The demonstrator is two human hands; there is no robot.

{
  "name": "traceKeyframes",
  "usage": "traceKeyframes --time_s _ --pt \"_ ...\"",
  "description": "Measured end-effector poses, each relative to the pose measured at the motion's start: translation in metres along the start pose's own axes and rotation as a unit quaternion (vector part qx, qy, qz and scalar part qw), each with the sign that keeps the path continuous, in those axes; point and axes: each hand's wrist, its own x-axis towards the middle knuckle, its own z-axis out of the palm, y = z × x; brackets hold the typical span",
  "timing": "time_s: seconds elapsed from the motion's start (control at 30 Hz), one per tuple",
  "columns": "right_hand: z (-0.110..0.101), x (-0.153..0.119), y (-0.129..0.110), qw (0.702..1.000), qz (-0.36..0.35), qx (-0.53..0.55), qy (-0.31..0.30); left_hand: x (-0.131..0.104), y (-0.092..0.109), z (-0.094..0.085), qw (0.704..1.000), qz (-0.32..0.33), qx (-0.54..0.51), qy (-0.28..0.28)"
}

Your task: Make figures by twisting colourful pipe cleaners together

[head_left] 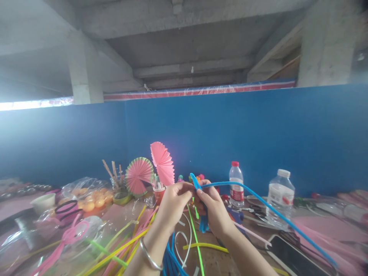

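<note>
A long blue pipe cleaner (230, 183) is folded at its near end between my two hands. Its free length arches over my right wrist and droops to the lower right. My right hand (212, 205) pinches the folded part between thumb and fingers. Closed against the same spot from the left is my left hand (180, 195), its fingertips partly hidden. A short blue fuzzy piece (204, 224) hangs under my right hand; whether it joins the held one I cannot tell. More blue pipe cleaners (171, 257) lie between my forearms.
Yellow pipe cleaners (205, 246) and other colours litter the table. Pink paper fans (139, 176) stand behind, left of a red-capped bottle (236, 186) and a white-capped bottle (281, 197). A phone (296, 257) lies right; a bag of orange balls (94, 199) sits left. A blue partition (230, 130) rises behind.
</note>
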Motion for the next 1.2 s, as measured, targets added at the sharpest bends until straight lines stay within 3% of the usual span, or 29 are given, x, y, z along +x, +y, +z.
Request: traceKeyframes --time_s 0.1,0.27,0.5,0.67,0.87,1.03,1.2 --pt "0.001 0.001 -0.001 1.000 -0.013 0.011 -0.010 -0.002 0.007 0.000 1.000 -0.017 0.005 0.016" --pt "0.001 0.001 -0.004 0.998 -0.015 -0.034 0.055 -0.002 0.006 -0.002 1.000 -0.008 -0.006 -0.011" --pt "0.000 0.002 0.000 0.993 -0.005 0.015 0.114 0.000 -0.003 -0.003 0.995 -0.048 -0.088 -0.024" --pt "0.000 0.002 -0.003 0.993 0.017 0.067 0.099 0.002 -0.005 -0.008 0.979 -0.047 -0.168 -0.109" --pt "0.001 0.001 -0.005 0.993 0.045 0.065 0.088 0.005 -0.012 -0.011 0.987 -0.045 -0.139 -0.072" --pt "-0.001 0.001 -0.002 0.997 0.033 0.035 0.064 0.007 -0.011 -0.009 0.982 -0.012 -0.160 -0.104" --pt "-0.001 0.001 0.000 0.997 0.018 -0.003 0.071 0.007 -0.006 -0.010 0.992 0.005 -0.109 -0.062"
